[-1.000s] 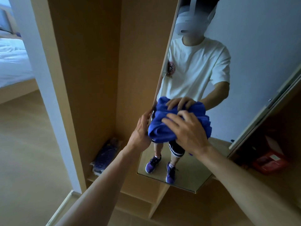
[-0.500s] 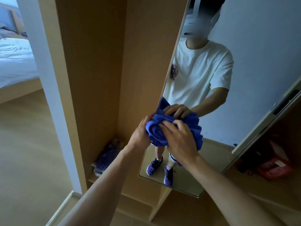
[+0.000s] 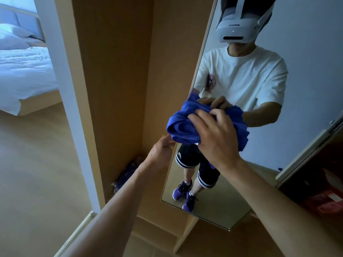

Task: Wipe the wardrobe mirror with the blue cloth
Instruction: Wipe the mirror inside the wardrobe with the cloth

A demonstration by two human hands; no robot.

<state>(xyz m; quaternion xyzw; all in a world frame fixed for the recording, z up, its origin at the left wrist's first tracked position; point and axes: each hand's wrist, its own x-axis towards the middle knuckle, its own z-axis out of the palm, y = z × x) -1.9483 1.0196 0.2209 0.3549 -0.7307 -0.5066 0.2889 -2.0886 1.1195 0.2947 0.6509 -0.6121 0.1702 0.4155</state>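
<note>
1. As I watch through the head camera, the cloth [image 3: 183, 127] is a deep blue, soft wad, heavily creased and rolled into thick folds.
2. It sits against the mirror [image 3: 306, 52] at its left edge, about halfway up the glass, with its own reflection bunched right behind it.
3. Its long axis runs sideways across the glass, from the mirror's edge toward the right and slightly downward. A loose tail hangs below my right wrist.
4. My right hand [image 3: 217, 140] lies on top of the wad, fingers curled into the folds, holding it to the glass.
5. My left hand [image 3: 161, 151] is just under the cloth at the mirror's left edge, fingers bent toward that edge. I cannot tell whether it really grips anything.
6. The mirror hangs beside a tan wardrobe panel [image 3: 115, 71]. A bed [image 3: 22, 71] shows far left.
</note>
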